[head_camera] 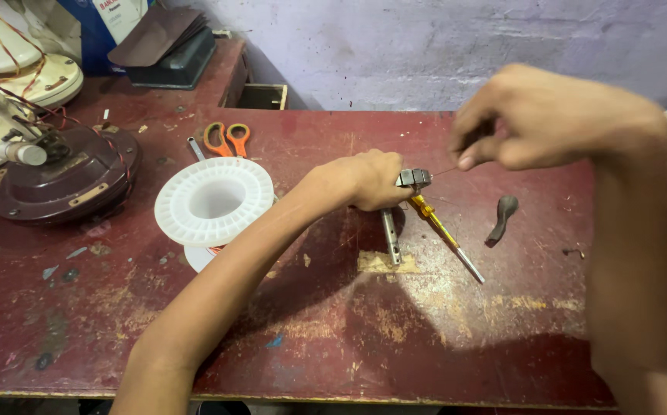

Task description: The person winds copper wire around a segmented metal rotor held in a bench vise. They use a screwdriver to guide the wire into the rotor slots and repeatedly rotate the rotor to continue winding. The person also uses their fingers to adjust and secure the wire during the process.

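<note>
My left hand [370, 179] is closed around a small grey metal tool [413, 178] held just above the red table [287, 338]. A thin wire [445, 171] runs from that tool to my right hand [537, 117], whose thumb and finger pinch its end; the hand is raised and slightly blurred. Under my left hand lie a yellow-handled screwdriver [445, 236] and a grey metal bar [390, 237]. A white plastic spool [214, 201] stands to the left of my left forearm.
Orange-handled scissors [226, 139] lie behind the spool. A dark brown round motor housing [64, 178] with red wires sits at the far left. A small dark curved piece [502, 215] lies right of the screwdriver. A dark box [172, 58] stands at the back.
</note>
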